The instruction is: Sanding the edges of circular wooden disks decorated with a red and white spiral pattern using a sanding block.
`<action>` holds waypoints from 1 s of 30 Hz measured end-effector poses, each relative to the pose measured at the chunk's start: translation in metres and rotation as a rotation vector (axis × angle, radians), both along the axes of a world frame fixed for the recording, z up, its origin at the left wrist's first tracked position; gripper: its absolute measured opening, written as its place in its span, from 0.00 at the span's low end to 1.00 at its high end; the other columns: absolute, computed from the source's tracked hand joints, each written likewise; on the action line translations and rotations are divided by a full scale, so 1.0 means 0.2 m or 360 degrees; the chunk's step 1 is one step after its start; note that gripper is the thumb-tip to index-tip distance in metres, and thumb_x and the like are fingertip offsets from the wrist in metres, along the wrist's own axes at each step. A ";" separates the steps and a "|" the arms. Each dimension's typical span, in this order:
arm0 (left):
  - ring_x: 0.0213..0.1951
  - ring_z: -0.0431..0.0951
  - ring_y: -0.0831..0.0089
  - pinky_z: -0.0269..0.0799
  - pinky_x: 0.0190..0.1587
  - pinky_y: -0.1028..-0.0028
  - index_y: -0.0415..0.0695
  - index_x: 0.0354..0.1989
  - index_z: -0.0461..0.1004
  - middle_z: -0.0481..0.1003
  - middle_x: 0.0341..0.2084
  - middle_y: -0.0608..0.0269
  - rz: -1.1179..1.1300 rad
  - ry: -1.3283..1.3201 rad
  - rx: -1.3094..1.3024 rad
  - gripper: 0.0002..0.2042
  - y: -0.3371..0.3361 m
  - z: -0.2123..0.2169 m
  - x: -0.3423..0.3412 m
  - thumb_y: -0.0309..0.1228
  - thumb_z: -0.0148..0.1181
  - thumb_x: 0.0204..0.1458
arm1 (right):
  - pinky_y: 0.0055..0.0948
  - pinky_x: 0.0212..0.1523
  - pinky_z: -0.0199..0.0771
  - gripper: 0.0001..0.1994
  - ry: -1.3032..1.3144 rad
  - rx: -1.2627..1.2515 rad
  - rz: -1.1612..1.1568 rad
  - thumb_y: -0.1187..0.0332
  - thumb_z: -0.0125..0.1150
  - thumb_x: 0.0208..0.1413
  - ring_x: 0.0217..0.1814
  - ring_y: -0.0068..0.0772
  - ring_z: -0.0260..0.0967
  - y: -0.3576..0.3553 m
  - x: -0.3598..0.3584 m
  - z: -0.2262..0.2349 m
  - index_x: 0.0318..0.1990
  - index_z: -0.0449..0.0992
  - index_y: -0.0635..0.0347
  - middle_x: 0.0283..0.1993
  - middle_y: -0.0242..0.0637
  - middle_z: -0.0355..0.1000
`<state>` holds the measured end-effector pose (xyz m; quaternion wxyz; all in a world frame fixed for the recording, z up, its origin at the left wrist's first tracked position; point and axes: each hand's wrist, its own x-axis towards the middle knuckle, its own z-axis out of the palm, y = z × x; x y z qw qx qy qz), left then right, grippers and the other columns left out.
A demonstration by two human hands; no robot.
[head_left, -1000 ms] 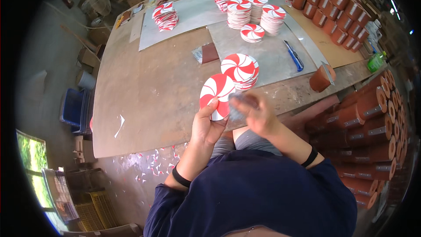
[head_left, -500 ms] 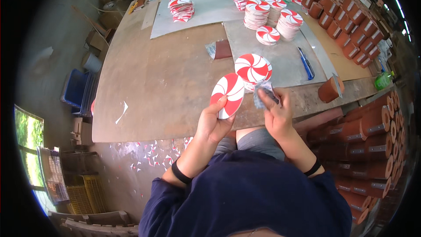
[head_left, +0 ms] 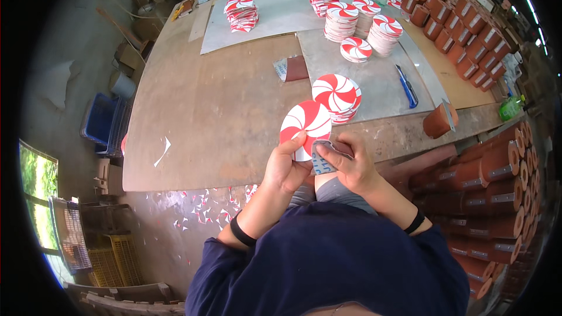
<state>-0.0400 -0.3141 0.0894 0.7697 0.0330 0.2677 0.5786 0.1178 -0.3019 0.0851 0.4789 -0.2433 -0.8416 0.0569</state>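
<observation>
Disc (head_left: 305, 123): round, red-and-white swirl face in view; near edge gripped in left hand (head_left: 285, 168). Sheet (head_left: 319, 164): grey, blue-printed, bent; pinched in right hand (head_left: 356, 167) at the disc's near right edge.

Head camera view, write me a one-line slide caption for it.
Left hand holding a red-and-white swirled disc, right hand pinching a small grey sheet by its edge.

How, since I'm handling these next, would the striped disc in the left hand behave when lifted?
Probably stiff: the striped disc looks flat though the left hand pinches only its lower part. Likely light, judging by the thin discs piled nearby.
</observation>
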 end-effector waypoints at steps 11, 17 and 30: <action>0.47 0.67 0.66 0.64 0.49 0.66 0.38 0.51 0.57 0.65 0.45 0.56 -0.0119 0.0046 0.0405 0.22 -0.01 0.05 -0.04 0.20 0.52 0.44 | 0.29 0.37 0.62 0.19 0.0366 -0.0195 -0.0323 0.84 0.49 0.37 0.37 0.40 0.61 0.05 0.10 0.13 0.41 0.71 0.60 0.37 0.45 0.61; 0.43 0.70 0.67 0.66 0.46 0.67 0.37 0.48 0.60 0.69 0.40 0.56 -0.0212 0.0212 0.0538 0.23 -0.02 0.09 -0.06 0.18 0.56 0.39 | 0.29 0.38 0.64 0.26 0.0111 -0.0160 0.0090 0.86 0.48 0.32 0.39 0.41 0.61 0.08 0.14 0.10 0.45 0.70 0.57 0.40 0.44 0.59; 0.39 0.70 0.74 0.65 0.44 0.73 0.35 0.43 0.65 0.71 0.36 0.60 -0.0510 0.0643 0.0836 0.23 -0.03 0.12 -0.17 0.18 0.62 0.34 | 0.24 0.29 0.61 0.24 0.0316 -0.0252 -0.0100 0.84 0.51 0.30 0.29 0.34 0.60 0.06 0.16 0.12 0.42 0.72 0.56 0.35 0.39 0.59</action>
